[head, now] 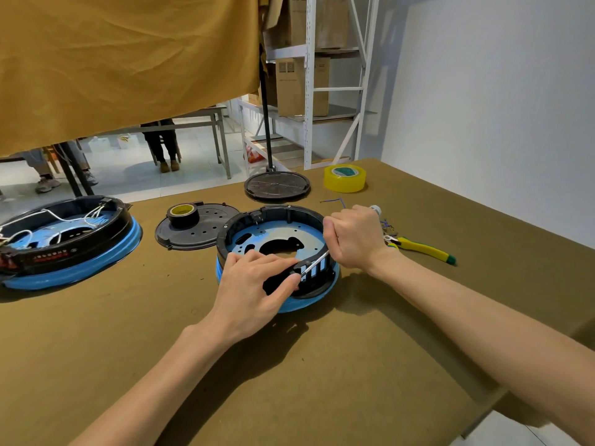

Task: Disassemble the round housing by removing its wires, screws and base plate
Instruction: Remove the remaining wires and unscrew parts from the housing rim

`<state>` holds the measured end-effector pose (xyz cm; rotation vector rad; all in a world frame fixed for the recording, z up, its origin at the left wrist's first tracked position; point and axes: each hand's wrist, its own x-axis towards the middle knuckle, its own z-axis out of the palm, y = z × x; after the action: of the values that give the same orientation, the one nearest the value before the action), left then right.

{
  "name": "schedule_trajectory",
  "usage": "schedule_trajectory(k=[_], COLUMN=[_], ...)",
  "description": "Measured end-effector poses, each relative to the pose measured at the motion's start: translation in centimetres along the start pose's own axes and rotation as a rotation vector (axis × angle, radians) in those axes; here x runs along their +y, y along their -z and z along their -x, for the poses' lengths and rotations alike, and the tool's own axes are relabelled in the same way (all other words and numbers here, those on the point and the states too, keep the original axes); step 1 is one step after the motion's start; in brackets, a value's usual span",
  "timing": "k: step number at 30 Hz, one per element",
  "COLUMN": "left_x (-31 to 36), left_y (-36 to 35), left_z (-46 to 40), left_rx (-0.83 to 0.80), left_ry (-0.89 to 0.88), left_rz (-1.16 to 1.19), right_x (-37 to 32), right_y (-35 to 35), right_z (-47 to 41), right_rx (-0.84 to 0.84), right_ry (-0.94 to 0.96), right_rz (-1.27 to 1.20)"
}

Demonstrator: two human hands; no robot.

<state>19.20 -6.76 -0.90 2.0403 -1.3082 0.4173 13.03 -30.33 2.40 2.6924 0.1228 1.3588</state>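
Round housing (277, 252) looks wire-free; base plate (251, 241) remains inside. Left hand (254, 284) fingers curl over near rim; right hand (354, 236) grips screwdriver (317, 262), likely mid-screw.

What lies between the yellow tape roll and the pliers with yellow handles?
In the head view, loose blue wire pieces lie on the table between tape roll and pliers.
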Motion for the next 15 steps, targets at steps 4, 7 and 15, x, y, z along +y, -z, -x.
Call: schedule_trajectory(k=[4, 7, 15], left_x=[-0.1, -0.1, -0.3], left_y=[0.2, 0.2, 0.2], left_z=[0.0, 0.0, 0.0], left_rx=[-0.009, -0.021, -0.032], left_ry=[-0.007, -0.004, -0.002], left_rz=[-0.040, -0.053, -0.046], right_x=[0.0, 0.2, -3.0], right_y=[0.2, 1.5, 3.9], right_z=[-0.7, 0.3, 3.0], right_rx=[-0.025, -0.078, -0.271], right_ry=[0.048, 0.014, -0.212], right_rz=[0.026, 0.110, 0.320])
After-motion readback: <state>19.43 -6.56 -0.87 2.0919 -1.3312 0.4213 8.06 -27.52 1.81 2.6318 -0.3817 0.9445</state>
